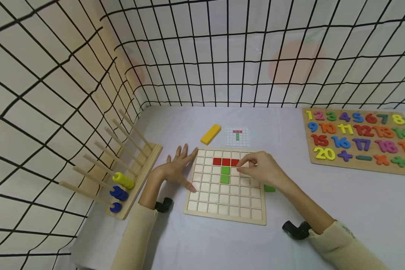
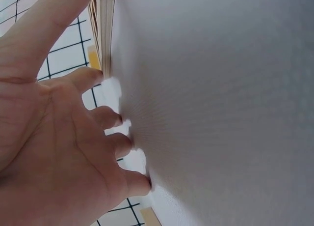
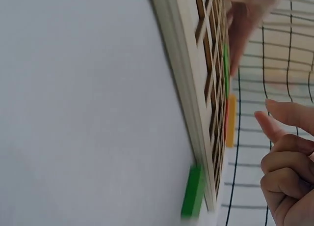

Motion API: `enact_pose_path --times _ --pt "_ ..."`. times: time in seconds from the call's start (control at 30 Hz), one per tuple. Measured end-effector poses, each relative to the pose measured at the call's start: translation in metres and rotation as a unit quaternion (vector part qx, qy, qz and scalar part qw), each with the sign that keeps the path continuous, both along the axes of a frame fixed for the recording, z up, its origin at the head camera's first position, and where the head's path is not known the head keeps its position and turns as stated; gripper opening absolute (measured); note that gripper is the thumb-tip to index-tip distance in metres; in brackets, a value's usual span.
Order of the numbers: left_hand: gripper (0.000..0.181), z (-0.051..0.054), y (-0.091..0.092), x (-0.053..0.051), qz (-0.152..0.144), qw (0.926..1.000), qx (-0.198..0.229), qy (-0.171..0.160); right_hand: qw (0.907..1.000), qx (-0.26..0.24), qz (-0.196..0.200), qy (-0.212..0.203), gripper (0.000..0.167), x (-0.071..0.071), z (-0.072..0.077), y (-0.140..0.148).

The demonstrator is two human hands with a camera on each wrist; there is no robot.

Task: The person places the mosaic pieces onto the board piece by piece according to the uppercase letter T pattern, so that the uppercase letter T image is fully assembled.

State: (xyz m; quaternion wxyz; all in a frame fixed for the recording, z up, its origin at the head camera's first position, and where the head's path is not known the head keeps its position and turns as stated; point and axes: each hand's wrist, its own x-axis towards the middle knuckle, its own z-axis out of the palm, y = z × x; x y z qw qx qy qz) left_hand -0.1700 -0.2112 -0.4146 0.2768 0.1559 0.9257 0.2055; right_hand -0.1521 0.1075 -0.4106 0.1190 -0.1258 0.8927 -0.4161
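A wooden grid board point(image 1: 222, 216) lies flat, its cells mostly white. Three red squares point(image 1: 225, 162) form a row near its top, and two green squares point(image 1: 225, 174) run down from the middle one. My left hand point(image 1: 175, 168) spreads its fingers at the board's left side, thumb and index at the frame, other fingertips on the cloth. Over the board's upper right hovers my right hand point(image 1: 261, 167), thumb and index extended close to the rightmost red square, other fingers curled. Nothing shows between thumb and index in the right wrist view. A green block point(image 3: 193, 192) lies beside the board, partly hidden by my right wrist in the head view.
Behind the board are a yellow block point(image 1: 210, 134) and a small card point(image 1: 237, 136) printed with a red and green T. A wooden peg rack point(image 1: 143, 168) with yellow and blue pieces stands left. A number puzzle point(image 1: 361, 140) lies right. Black wire mesh point(image 1: 227, 60) borders the back and left.
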Motion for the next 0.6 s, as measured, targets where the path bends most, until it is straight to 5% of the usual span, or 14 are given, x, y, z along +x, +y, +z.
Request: enact_pose_path --times 0.3,0.6 --pt "0.143 0.000 -0.002 0.002 0.002 1.0000 -0.004 0.001 0.9994 0.024 -0.007 -0.024 0.030 0.005 0.006 0.060" --pt "0.142 0.001 -0.003 0.002 0.001 1.0000 -0.003 -0.002 0.9891 0.008 0.039 -0.142 0.049 0.009 -0.006 0.089"
